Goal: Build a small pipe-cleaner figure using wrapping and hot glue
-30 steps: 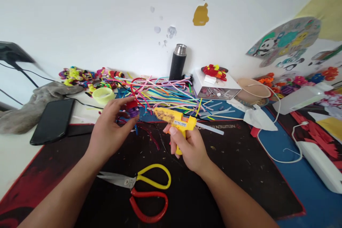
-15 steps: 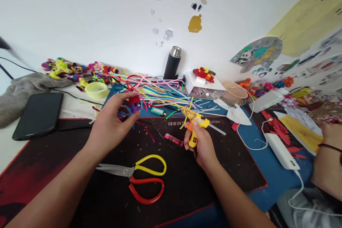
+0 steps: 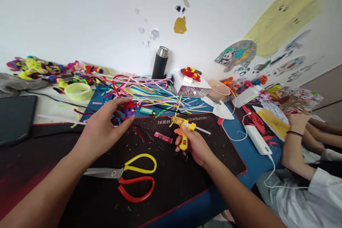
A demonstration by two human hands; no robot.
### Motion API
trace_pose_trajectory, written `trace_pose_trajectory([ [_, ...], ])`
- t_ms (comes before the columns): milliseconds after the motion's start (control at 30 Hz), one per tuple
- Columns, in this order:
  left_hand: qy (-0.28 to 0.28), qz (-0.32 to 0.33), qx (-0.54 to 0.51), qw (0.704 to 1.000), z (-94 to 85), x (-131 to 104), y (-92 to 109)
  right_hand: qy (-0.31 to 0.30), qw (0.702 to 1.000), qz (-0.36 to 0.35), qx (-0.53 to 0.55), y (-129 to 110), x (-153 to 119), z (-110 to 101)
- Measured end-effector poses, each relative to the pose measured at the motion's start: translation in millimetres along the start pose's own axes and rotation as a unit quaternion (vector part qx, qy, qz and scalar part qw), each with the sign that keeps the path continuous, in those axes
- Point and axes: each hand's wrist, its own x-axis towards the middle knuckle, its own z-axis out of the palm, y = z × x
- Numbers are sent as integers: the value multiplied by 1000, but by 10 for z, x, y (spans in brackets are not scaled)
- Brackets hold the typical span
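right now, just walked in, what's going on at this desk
The person's left hand holds a small red-and-purple piece between thumb and fingers, while the right hand grips a yellow glue gun. The gun's nozzle is apart from the piece. Scissors lie slightly open on the dark mat, with a heap of colorful pipe cleaners behind it. Another person's forearm shows at the right.

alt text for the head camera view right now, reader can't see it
The left hand holds a small fuzzy red and purple object, the right hand a yellow plastic glue gun. Metal scissors with yellow and red handles lie on a red-edged black mat, colourful fuzzy pipe cleaners behind.
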Motion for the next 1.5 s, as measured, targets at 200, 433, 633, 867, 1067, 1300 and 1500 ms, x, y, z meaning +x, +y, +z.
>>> trace_pose_trajectory([
  [200, -4, 29, 10, 1000, -2, 32, 4, -10, 999, 29, 15, -94, 77, 10],
  [433, -15, 36, 13, 999, -24, 40, 17, -9, 996, 81, -28, -217, 67, -16],
  [633, -25, 54, -3, 998, -36, 32, 65, 5, 984, 59, -167, -244, 12, -132],
  [867, -49, 36, -28, 998, 56, -29, 24, 43, 919, 9, -391, -298, -18, -249],
  [1067, -73, 15, -45, 996, 61, -47, 27, 59, 880, -79, -464, -236, -110, -363],
  [1300, -88, -9, -89, 992, 114, -73, -7, -56, 954, -133, -263, 10, -4, 20],
  [1500, -79, -3, -81, 994, 63, -62, 42, -175, 978, -106, -45, -4, 290, 708],
])
